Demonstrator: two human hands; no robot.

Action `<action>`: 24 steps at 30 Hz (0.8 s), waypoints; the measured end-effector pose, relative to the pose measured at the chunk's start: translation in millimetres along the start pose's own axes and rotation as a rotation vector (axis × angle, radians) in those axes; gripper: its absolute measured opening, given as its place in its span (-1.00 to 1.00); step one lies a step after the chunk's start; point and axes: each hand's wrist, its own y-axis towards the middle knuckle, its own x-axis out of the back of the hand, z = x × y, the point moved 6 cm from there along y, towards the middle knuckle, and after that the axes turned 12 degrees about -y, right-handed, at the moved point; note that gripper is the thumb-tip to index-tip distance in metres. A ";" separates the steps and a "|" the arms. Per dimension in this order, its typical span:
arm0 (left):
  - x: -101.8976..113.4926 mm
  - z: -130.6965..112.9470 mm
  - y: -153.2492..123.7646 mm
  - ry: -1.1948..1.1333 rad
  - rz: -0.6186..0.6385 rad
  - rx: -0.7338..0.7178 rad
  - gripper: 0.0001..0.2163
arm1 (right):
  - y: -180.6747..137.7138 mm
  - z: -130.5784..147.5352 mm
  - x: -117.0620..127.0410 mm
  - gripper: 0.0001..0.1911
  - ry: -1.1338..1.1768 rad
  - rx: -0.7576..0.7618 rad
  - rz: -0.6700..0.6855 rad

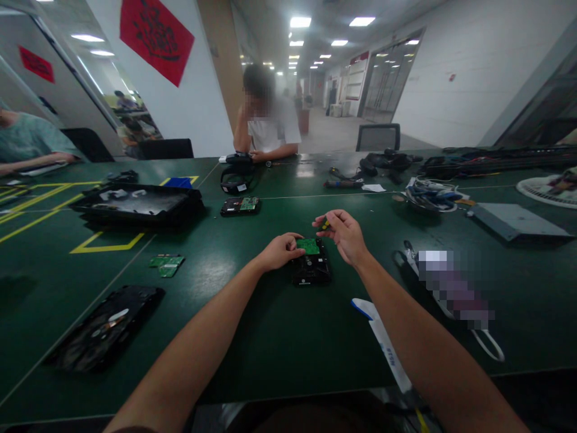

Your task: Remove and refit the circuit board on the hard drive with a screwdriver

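Observation:
A black hard drive [311, 269] with a green circuit board [309, 246] on its upper face lies on the table in front of me. My left hand [283, 250] grips its left side, with the thumb on the board's edge. Over the drive's far right corner, my right hand [343, 234] pinches a small yellow-and-black screwdriver [325, 225]; the fingers hide most of it, and I cannot tell whether its tip touches the drive. Further back on the table lies a second hard drive [240, 205], with part of its green board showing.
Left of me are loose green circuit boards [167, 264], a black panel [106, 328] and a black tray [137, 204]. To the right lie a white-and-blue strap [390, 355], a grey metal box [520, 221] and bundled cables [433, 193]. A person [270, 126] sits across the table.

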 end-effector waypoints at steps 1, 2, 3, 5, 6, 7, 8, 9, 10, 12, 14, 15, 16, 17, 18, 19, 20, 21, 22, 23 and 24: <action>0.1 0.6 0.1 0.001 0.001 0.000 -0.66 | 0.1 -0.4 -0.4 -0.68 0.017 -0.004 0.012; 0.2 1.3 0.3 0.002 0.003 -0.003 -0.66 | 0.2 -0.6 -0.6 -0.67 0.030 -0.006 0.023; 0.2 2.0 0.5 0.003 0.006 -0.007 -0.66 | 0.4 -0.7 -0.7 -0.66 0.037 -0.007 0.034; 0.3 3.3 0.8 0.000 0.011 -0.018 -0.66 | 0.8 -0.5 -0.2 -0.65 0.021 -0.003 0.043; 0.3 3.8 1.0 -0.003 0.012 -0.023 -0.66 | 1.0 -0.2 0.5 -0.66 0.001 0.002 0.038; 0.5 4.2 1.0 -0.008 0.011 -0.025 -0.66 | 1.1 0.2 1.2 -0.67 -0.019 0.008 0.027; 0.6 4.7 1.1 -0.012 0.010 -0.025 -0.66 | 1.2 0.5 1.9 -0.68 -0.033 0.013 0.016; 0.7 5.1 1.2 -0.015 0.009 -0.021 -0.66 | 1.1 0.8 2.3 -0.69 -0.040 0.017 0.006; 0.7 5.4 1.2 -0.017 0.008 -0.017 -0.66 | 0.9 0.9 2.5 -0.70 -0.039 0.019 -0.003; 0.7 5.5 1.2 -0.016 0.006 -0.012 -0.66 | 0.4 0.7 2.3 -0.71 -0.026 0.011 -0.010; 0.5 5.0 1.2 -0.013 0.006 -0.010 -0.66 | -0.2 0.2 1.6 -0.70 -0.010 -0.003 -0.007; 0.3 4.7 1.2 -0.012 0.007 -0.012 -0.66 | -0.3 0.1 1.4 -0.70 -0.005 -0.008 -0.006; 0.2 4.3 1.1 -0.012 0.007 -0.014 -0.66 | -0.4 0.2 1.2 -0.69 -0.004 -0.011 -0.004; -0.1 3.9 1.0 -0.013 0.009 -0.016 -0.65 | -0.4 0.4 1.2 -0.68 -0.008 -0.011 -0.003; -0.3 3.5 0.9 -0.014 0.011 -0.021 -0.66 | -0.3 0.9 1.2 -0.67 -0.017 -0.007 -0.002; -0.4 3.1 0.7 -0.015 0.011 -0.026 -0.66 | -0.1 1.4 1.2 -0.66 -0.030 -0.001 0.002; -0.4 2.7 0.6 -0.015 0.010 -0.031 -0.66 | 0.1 1.8 1.1 -0.65 -0.045 0.005 0.007; -0.4 2.5 0.5 -0.012 0.010 -0.033 -0.66 | 0.2 2.1 1.1 -0.66 -0.059 0.011 0.011; -0.5 2.3 0.4 -0.006 0.009 -0.035 -0.66 | 0.4 2.2 1.1 -0.68 -0.070 0.015 0.014; -0.5 2.3 0.4 0.000 0.009 -0.034 -0.66 | 0.4 2.2 1.3 -0.70 -0.075 0.017 0.016; -0.5 2.3 0.4 0.004 0.008 -0.035 -0.66 | 0.3 2.0 1.4 -0.71 -0.076 0.015 0.016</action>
